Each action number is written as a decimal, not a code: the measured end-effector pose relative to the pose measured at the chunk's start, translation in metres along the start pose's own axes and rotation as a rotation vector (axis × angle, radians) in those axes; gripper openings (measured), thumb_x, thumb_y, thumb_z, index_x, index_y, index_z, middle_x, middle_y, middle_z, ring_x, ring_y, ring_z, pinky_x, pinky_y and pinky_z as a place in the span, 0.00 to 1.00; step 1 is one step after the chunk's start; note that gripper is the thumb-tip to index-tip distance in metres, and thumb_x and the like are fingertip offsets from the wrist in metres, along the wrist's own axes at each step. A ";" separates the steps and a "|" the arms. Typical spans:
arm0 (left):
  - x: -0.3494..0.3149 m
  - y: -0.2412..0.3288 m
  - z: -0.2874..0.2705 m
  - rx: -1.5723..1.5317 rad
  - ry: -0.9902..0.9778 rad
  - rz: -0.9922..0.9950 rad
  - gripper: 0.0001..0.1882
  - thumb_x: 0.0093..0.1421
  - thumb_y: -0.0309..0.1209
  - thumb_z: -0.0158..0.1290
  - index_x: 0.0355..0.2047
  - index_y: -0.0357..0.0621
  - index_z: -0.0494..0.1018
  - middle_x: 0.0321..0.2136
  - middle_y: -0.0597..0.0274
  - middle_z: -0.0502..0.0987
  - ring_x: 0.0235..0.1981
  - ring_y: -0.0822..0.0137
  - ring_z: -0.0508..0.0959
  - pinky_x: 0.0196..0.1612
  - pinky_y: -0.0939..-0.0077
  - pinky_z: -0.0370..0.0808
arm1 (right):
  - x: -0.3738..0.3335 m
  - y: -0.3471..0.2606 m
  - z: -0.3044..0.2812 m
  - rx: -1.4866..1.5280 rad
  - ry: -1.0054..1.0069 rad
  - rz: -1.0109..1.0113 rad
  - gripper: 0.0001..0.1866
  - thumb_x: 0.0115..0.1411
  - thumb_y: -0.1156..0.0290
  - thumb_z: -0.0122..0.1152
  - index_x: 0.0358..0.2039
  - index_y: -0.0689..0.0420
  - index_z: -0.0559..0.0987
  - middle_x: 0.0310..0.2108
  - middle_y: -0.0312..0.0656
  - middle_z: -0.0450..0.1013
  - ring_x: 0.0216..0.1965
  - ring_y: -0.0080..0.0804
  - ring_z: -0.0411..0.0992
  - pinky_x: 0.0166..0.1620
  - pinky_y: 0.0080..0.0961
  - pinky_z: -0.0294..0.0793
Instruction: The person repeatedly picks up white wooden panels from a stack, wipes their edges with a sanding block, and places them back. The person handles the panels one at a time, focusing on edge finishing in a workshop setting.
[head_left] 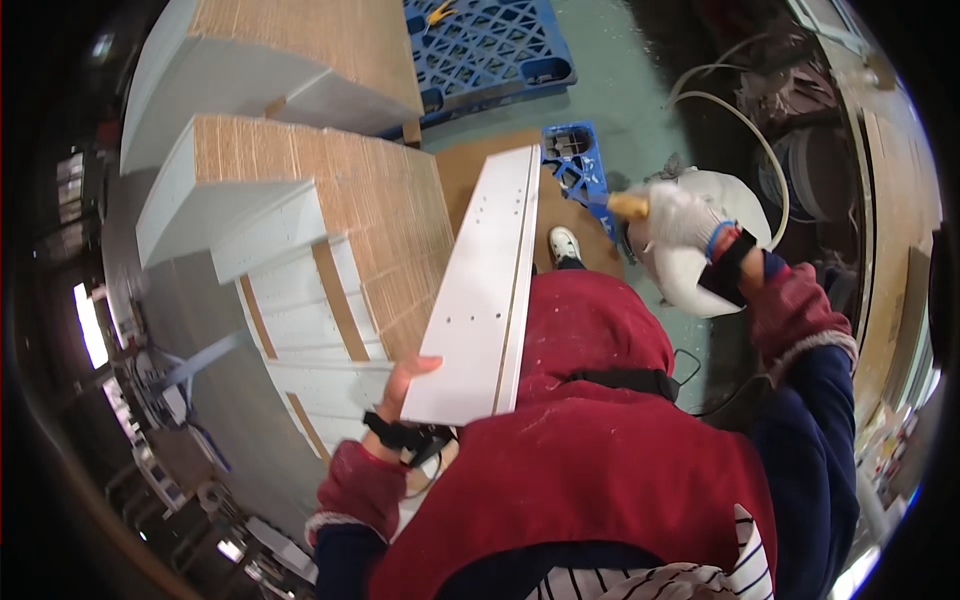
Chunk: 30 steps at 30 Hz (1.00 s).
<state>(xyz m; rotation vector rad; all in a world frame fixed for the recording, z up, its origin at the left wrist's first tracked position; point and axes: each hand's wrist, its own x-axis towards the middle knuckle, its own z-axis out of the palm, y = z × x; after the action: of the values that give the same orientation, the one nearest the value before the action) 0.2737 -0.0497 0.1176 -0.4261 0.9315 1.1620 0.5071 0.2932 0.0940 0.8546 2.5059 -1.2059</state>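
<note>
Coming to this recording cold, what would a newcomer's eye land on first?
Probably the long white board at the centre, its near end held by the left hand. Next, the gloved right hand, out to the right, gripping a blurred yellow-handled tool. Then the brown-edged stacks of white boards on the left.

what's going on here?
The person's left hand grips the near end of a long white board, thumb on top. The gloved right hand, off to the board's right, holds a blurred tool with a yellowish handle. Stacked panels stand to the left.
</note>
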 end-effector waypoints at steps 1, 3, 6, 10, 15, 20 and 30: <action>-0.004 -0.001 0.003 -0.139 -0.054 -0.029 0.26 0.56 0.31 0.44 0.54 0.29 0.57 0.47 0.43 0.69 0.46 0.51 0.72 0.51 0.60 0.70 | 0.015 0.029 0.005 -0.055 0.103 0.225 0.16 0.47 0.67 0.58 0.39 0.54 0.76 0.30 0.47 0.74 0.33 0.45 0.73 0.35 0.33 0.72; -0.009 -0.017 -0.007 -0.357 -0.103 -0.008 0.26 0.57 0.31 0.43 0.54 0.29 0.57 0.47 0.41 0.69 0.47 0.49 0.72 0.50 0.58 0.70 | 0.012 0.048 0.002 0.136 0.082 0.164 0.16 0.47 0.70 0.59 0.39 0.55 0.75 0.30 0.45 0.75 0.31 0.36 0.74 0.36 0.29 0.72; -0.002 -0.031 -0.001 -0.654 -0.309 -0.012 0.24 0.59 0.34 0.41 0.52 0.29 0.59 0.43 0.42 0.71 0.39 0.49 0.74 0.42 0.56 0.74 | -0.022 -0.003 -0.002 0.445 -0.141 -0.140 0.18 0.45 0.71 0.61 0.39 0.58 0.75 0.29 0.42 0.74 0.32 0.29 0.72 0.37 0.25 0.71; 0.003 -0.023 0.007 -0.779 -0.160 0.055 0.25 0.60 0.30 0.41 0.53 0.25 0.53 0.18 0.69 0.64 0.10 0.82 0.55 0.11 0.89 0.58 | -0.022 0.009 0.036 0.465 -0.056 -0.039 0.10 0.48 0.68 0.59 0.33 0.53 0.76 0.24 0.45 0.73 0.28 0.42 0.73 0.32 0.33 0.71; -0.003 -0.011 0.009 -0.753 -0.215 0.175 0.24 0.60 0.27 0.40 0.53 0.24 0.52 0.20 0.67 0.62 0.11 0.83 0.57 0.09 0.91 0.59 | -0.026 0.007 0.036 0.350 -0.156 -0.343 0.14 0.49 0.67 0.56 0.39 0.50 0.75 0.29 0.48 0.73 0.34 0.45 0.73 0.35 0.34 0.72; -0.035 -0.006 0.005 -0.821 -0.284 0.274 0.21 0.62 0.30 0.38 0.50 0.25 0.54 0.20 0.64 0.65 0.07 0.78 0.58 0.07 0.87 0.60 | -0.014 0.027 0.044 0.059 0.134 -0.076 0.16 0.43 0.72 0.62 0.36 0.55 0.75 0.33 0.47 0.70 0.36 0.45 0.70 0.37 0.37 0.70; -0.152 -0.020 -0.024 -0.059 0.242 0.212 0.31 0.50 0.29 0.48 0.55 0.31 0.57 0.46 0.48 0.70 0.45 0.59 0.74 0.48 0.69 0.70 | -0.003 0.063 0.066 0.044 -0.046 -0.071 0.14 0.46 0.69 0.59 0.36 0.54 0.76 0.27 0.49 0.73 0.30 0.45 0.73 0.33 0.34 0.71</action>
<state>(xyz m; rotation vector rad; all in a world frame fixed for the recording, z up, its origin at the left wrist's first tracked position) 0.2677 -0.1635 0.2222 -0.5340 1.1761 1.3539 0.5443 0.2720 0.0128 0.7448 2.5015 -1.2925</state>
